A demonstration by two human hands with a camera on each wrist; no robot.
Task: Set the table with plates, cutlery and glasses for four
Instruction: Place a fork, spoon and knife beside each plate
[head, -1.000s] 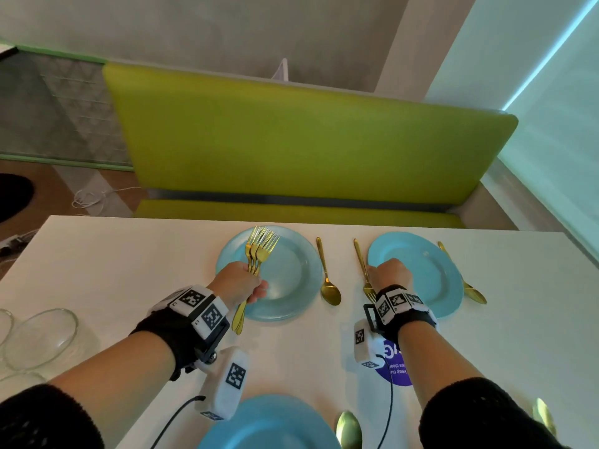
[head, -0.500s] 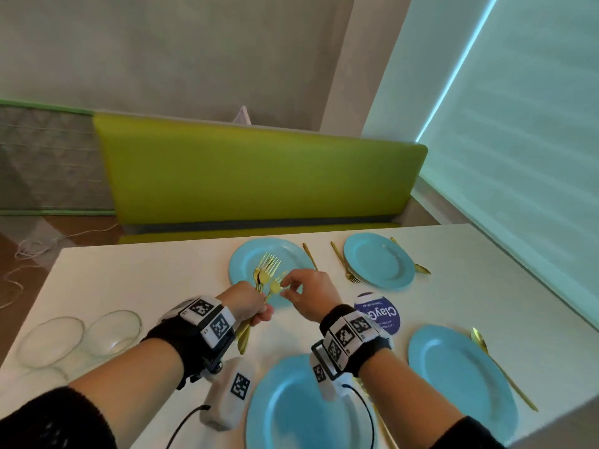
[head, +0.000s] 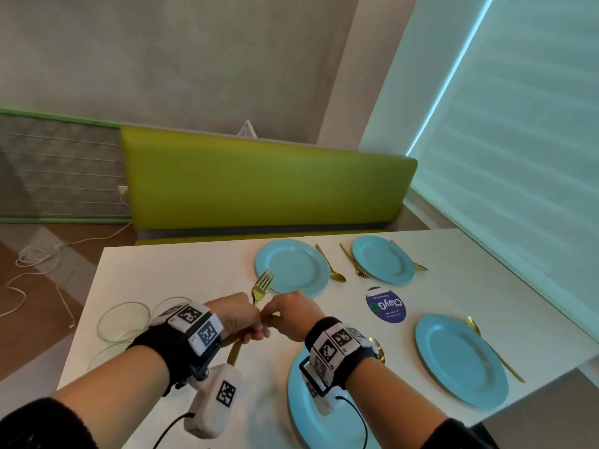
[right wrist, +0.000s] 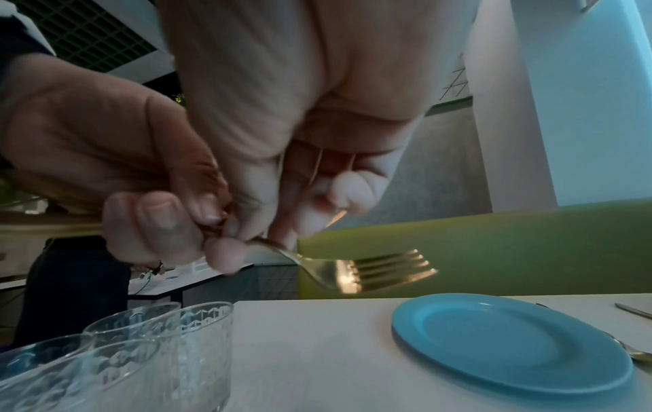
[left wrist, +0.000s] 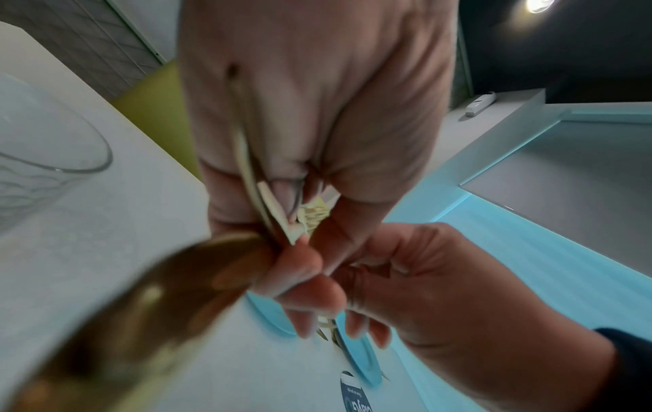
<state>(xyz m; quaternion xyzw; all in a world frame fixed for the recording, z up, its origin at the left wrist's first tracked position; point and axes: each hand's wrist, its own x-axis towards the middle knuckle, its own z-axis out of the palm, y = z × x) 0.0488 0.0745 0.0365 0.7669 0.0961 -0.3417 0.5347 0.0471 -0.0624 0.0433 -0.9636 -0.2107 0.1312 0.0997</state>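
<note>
At the bottom centre of the head view a blue plate (head: 299, 413) lies at the near table edge, partly under the right wrist. Just above it, at frame centre, the left hand (head: 238, 314) is clenched around a bunch of gold forks (head: 262, 285), tines pointing up the frame. The right hand (head: 291, 314) meets it, fingertips pinching one fork's handle. Clear glasses (head: 123, 320) stand at the left. A second plate (head: 462, 359) lies lower right, and two more plates (head: 291, 265) with cutlery sit farther up, before the green bench (head: 265, 183).
</note>
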